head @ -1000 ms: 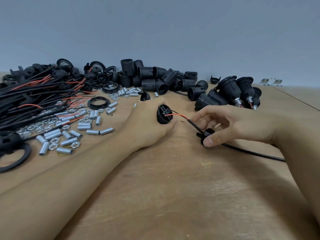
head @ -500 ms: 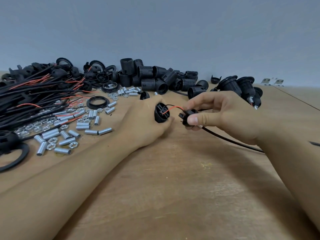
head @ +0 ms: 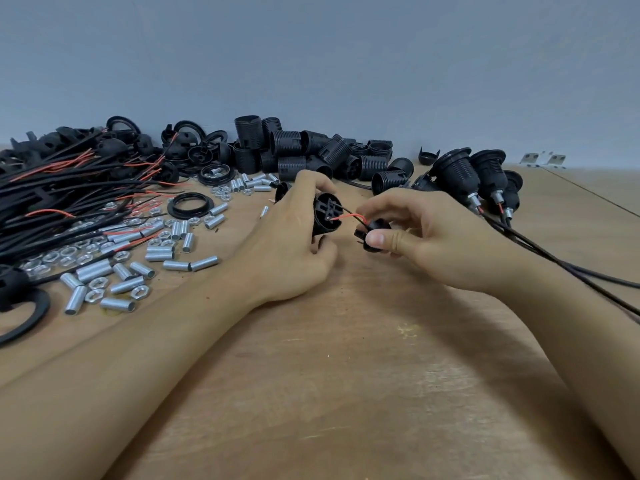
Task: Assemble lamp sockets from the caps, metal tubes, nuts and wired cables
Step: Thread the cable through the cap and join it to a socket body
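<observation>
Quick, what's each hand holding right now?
Left hand: grips the black socket body.
Right hand: pinches the black cap on the wired cable.

On the desk (head: 346, 393), cables (head: 52, 199) lie far left, tubes (head: 138, 268) and nuts (head: 140, 292) before them, socket bodies (head: 311, 154) behind centre, finished sockets (head: 478, 178) at right.

Even, soft light; faint shadows under the forearms; wide-angle bending at edges.
</observation>
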`<state>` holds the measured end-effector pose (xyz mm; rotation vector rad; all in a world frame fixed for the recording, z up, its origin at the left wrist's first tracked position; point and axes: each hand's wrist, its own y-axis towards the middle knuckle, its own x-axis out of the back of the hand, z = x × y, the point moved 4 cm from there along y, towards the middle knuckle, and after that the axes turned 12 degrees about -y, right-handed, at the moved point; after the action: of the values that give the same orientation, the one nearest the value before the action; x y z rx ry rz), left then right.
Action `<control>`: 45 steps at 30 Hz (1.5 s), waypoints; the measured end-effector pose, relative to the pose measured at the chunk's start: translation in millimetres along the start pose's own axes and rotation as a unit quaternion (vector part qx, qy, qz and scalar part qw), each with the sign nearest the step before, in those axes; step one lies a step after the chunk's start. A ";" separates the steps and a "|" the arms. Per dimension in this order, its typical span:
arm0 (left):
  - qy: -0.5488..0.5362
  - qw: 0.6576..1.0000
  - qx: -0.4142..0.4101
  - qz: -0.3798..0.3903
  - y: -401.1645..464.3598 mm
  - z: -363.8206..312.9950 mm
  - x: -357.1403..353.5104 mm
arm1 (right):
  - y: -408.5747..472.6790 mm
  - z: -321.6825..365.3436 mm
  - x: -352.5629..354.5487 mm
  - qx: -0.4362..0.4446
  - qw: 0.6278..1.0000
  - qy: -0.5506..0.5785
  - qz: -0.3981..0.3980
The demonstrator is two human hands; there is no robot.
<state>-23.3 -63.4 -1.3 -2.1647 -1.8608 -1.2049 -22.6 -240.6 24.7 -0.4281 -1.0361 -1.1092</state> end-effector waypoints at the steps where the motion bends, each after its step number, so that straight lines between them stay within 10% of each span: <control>1: -0.006 1.000 0.000 0.009 -0.3 1.5 -0.5 | 0.4 -0.4 1.1 0.003 0.999 -0.028 -0.015; 22: 0.089 0.993 -0.079 -0.004 3.3 -5.3 6.1 | 3.7 6.9 -3.0 0.037 0.989 -0.077 -0.122; 45: 0.049 0.995 -0.079 -0.040 -0.6 -5.1 4.2 | 4.2 12.1 -14.5 0.068 0.990 0.109 -0.052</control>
<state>-26.5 -62.3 4.4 -2.0799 -1.8885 -1.4935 -25.5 -222.3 19.2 -0.1401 -0.9416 -1.1417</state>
